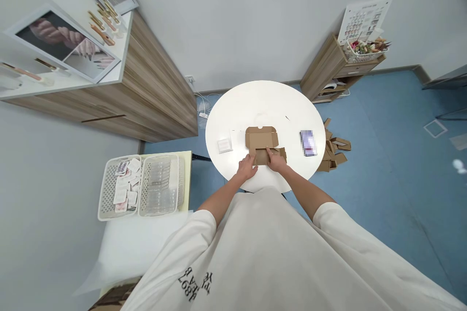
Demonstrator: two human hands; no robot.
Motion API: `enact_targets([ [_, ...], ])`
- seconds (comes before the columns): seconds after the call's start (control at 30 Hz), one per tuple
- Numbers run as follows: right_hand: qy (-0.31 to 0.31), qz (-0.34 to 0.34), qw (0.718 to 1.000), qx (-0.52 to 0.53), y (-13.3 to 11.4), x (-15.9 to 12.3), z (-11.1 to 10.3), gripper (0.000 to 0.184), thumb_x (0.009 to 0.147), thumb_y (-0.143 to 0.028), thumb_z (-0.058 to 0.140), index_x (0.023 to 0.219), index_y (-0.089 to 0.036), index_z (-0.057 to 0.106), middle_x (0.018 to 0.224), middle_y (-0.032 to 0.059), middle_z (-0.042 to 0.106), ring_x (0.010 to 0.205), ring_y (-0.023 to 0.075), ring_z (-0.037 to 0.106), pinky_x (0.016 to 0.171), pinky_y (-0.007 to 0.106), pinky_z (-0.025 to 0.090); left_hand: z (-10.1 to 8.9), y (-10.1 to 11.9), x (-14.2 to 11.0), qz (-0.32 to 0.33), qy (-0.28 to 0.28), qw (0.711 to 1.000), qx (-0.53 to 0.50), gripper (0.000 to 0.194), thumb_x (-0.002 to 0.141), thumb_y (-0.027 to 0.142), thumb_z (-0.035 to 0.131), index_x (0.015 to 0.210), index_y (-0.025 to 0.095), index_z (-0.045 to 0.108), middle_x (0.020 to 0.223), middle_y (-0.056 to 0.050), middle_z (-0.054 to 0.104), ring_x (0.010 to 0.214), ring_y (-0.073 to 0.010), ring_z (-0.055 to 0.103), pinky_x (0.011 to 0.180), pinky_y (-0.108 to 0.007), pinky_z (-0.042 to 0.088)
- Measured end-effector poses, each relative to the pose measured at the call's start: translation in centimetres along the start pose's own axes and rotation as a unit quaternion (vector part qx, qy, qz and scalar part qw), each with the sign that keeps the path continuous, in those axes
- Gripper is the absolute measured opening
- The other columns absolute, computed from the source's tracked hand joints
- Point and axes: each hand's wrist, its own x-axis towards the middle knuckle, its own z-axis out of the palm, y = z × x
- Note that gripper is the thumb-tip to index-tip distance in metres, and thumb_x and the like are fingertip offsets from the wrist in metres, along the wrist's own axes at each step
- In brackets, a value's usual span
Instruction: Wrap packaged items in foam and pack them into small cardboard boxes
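A brown cardboard box, partly folded, lies on the white oval table with its lid panel spread away from me. My left hand holds the near left corner, its fingers closed on the side flap. At the near right side, my right hand grips the box, with the thumb or a finger over the inner panel and the rest of the hand by the right flap. Part of the near edge is hidden by my hands.
A small clear packet lies left on the table, a blurred purple item right. Folded cardboard boxes lie on the floor at right. White baskets of clear trays and small packs stand at left. A wooden cabinet borders the left.
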Motion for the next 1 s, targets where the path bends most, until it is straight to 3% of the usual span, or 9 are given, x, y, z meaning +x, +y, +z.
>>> enact_targets([
  [0.17, -0.002, -0.004, 1.0, 0.001, 0.1, 0.1, -0.1, 0.094, 0.094, -0.034, 0.057, 0.163, -0.022, -0.005, 0.131, 0.0158, 0.063, 0.115, 0.0305, 0.061, 0.099, 0.041, 0.041, 0.1, -0.4, 0.6, 0.013, -0.012, 0.999, 0.046, 0.06, 0.096, 0.042, 0.048, 0.153, 0.029, 0.034, 0.151, -0.016, 0.038, 0.13, -0.0317, 0.049, 0.104, -0.044, 0.039],
  [0.4, -0.015, -0.008, 1.0, -0.014, 0.1, 0.4, -0.4, 0.101, 0.09, -0.033, 0.062, 0.163, -0.022, -0.008, 0.131, 0.0151, 0.064, 0.118, 0.0314, 0.059, 0.1, 0.042, 0.04, -0.5, -0.3, 0.8, 0.025, -0.034, 0.994, 0.1, 0.044, 0.096, 0.033, 0.048, 0.138, 0.021, 0.052, 0.131, -0.017, 0.052, 0.124, -0.0321, 0.048, 0.102, -0.045, 0.037],
  [0.57, -0.014, -0.002, 1.0, -0.012, 0.0, 0.4, -0.5, 0.099, 0.091, -0.035, 0.061, 0.163, -0.021, -0.006, 0.131, 0.017, 0.063, 0.12, 0.0321, 0.058, 0.102, 0.042, 0.038, -0.4, -0.3, 1.3, 0.06, -0.02, 0.986, 0.156, 0.038, 0.092, 0.025, 0.053, 0.129, 0.016, 0.06, 0.127, -0.02, 0.054, 0.126, -0.0339, 0.041, 0.104, -0.047, 0.032],
  [0.8, -0.025, -0.001, 0.999, -0.026, -0.1, 0.3, -0.7, 0.096, 0.093, -0.035, 0.059, 0.163, -0.021, -0.006, 0.128, 0.0159, 0.064, 0.118, 0.0309, 0.059, 0.1, 0.041, 0.039, 0.5, -0.2, 2.2, 0.07, 0.005, 0.974, 0.214, 0.035, 0.09, 0.011, 0.051, 0.122, 0.009, 0.064, 0.12, -0.023, 0.058, 0.118, -0.033, 0.046, 0.097, -0.044, 0.034],
  [0.9, -0.024, -0.003, 0.999, -0.031, 0.0, 0.4, -0.7, 0.096, 0.093, -0.036, 0.06, 0.163, -0.021, -0.006, 0.128, 0.0164, 0.064, 0.119, 0.0314, 0.058, 0.099, 0.041, 0.039, 0.3, -0.3, 2.0, 0.06, 0.018, 0.971, 0.232, 0.036, 0.091, 0.016, 0.054, 0.126, 0.012, 0.061, 0.127, -0.021, 0.056, 0.119, -0.0335, 0.046, 0.095, -0.044, 0.036],
  [1.0, -0.025, -0.006, 0.999, -0.031, 0.0, 0.5, -0.7, 0.097, 0.093, -0.036, 0.06, 0.162, -0.021, -0.007, 0.129, 0.0162, 0.063, 0.119, 0.0315, 0.058, 0.099, 0.04, 0.039, -0.2, -0.4, 2.1, 0.065, 0.047, 0.97, 0.23, 0.048, 0.09, 0.021, 0.059, 0.137, 0.016, 0.051, 0.151, -0.02, 0.04, 0.122, -0.034, 0.046, 0.092, -0.043, 0.039],
])
